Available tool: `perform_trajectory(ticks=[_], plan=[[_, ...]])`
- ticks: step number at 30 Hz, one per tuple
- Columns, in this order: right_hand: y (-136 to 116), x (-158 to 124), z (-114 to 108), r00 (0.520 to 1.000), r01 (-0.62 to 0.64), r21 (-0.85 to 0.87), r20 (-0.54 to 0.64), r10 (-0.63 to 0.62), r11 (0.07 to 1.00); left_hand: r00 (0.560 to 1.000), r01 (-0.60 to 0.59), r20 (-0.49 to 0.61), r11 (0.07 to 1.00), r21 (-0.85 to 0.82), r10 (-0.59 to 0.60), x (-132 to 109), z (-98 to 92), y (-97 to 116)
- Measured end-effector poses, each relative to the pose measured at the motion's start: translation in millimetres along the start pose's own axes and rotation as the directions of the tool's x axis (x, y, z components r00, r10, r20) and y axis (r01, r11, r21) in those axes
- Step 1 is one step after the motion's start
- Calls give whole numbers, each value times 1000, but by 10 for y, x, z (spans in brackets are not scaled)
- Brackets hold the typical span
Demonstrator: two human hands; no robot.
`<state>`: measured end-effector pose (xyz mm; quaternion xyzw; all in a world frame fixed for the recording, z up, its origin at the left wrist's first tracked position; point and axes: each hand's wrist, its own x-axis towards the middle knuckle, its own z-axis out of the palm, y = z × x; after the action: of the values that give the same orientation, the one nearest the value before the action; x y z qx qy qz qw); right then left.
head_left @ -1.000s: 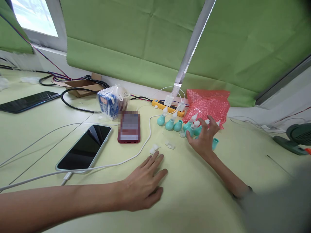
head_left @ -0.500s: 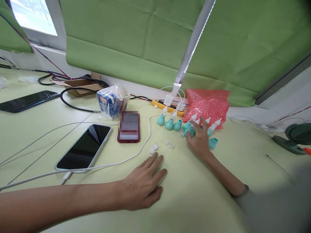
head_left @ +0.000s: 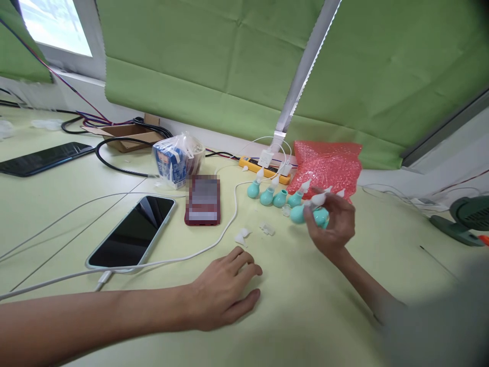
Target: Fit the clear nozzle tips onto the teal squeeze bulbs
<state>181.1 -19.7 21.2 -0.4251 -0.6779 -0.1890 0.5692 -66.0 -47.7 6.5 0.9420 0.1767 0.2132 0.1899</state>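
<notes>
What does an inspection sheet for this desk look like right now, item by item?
Surface: pale green table, no spills seen.
Job's things: teal bulb with a white tip, lifted off the table; other teal bulbs standing in a row; loose white tips lying on the table.
Clutter: phone, dark red case, bagged cartons, pink bag, cardboard box.
Hands: left hand resting on the table, holding nothing; right hand gripping the teal bulb.
Cables: white cable plugged into the phone; yellow power strip; black cable.
Surroundings: green blinds, window.
</notes>
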Motion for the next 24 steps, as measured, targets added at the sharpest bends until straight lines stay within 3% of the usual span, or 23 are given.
perform_trajectory(ticks=[1, 2, 4, 5, 6, 7, 12, 14, 16, 19, 22, 24], plan=[[-158, 0, -18, 992, 40, 22, 119, -43, 999, 999, 43, -27, 998, -51, -45, 3, -9, 0], [-320, -19, -29, 953, 60, 75, 291, -80, 995, 993, 99, -58, 989, -109, -106, 8, -12, -5], [-612, -114, -26, 790, 66, 211, 586, -180, 975, 958, 230, -112, 943, -242, -263, 25, 2, -25], [-729, -181, -13, 739, 18, 248, 649, -180, 969, 933, 290, -121, 906, -308, -340, 38, 15, -39], [-818, -253, 4, 732, -31, 265, 662, -159, 964, 912, 332, -113, 870, -366, -395, 52, 29, -54], [-881, -322, 21, 756, -45, 270, 639, -144, 962, 902, 352, -91, 842, -409, -421, 67, 41, -68], [-914, -490, 51, 818, -71, 99, 576, 1, 993, 939, 289, -28, 831, -474, -343, 109, 58, -102], [-885, -483, 50, 802, -46, 57, 598, 3, 997, 933, 282, -74, 843, -457, -353, 102, 62, -108], [-865, -469, 61, 755, -5, 14, 656, -6, 1000, 932, 239, -166, 891, -387, -323, 88, 75, -119], [-858, -457, 102, 689, 73, -65, 725, -3, 995, 925, 103, -335, 967, -231, -179, 65, 96, -138], [-856, -444, 136, 677, 90, -106, 736, 17, 990, 884, -16, -466, 994, -108, -37, 59, 93, -160], [-845, -428, 140, 681, 39, -98, 731, 45, 994, 889, 19, -453, 995, -96, -61, 71, 85, -185]])
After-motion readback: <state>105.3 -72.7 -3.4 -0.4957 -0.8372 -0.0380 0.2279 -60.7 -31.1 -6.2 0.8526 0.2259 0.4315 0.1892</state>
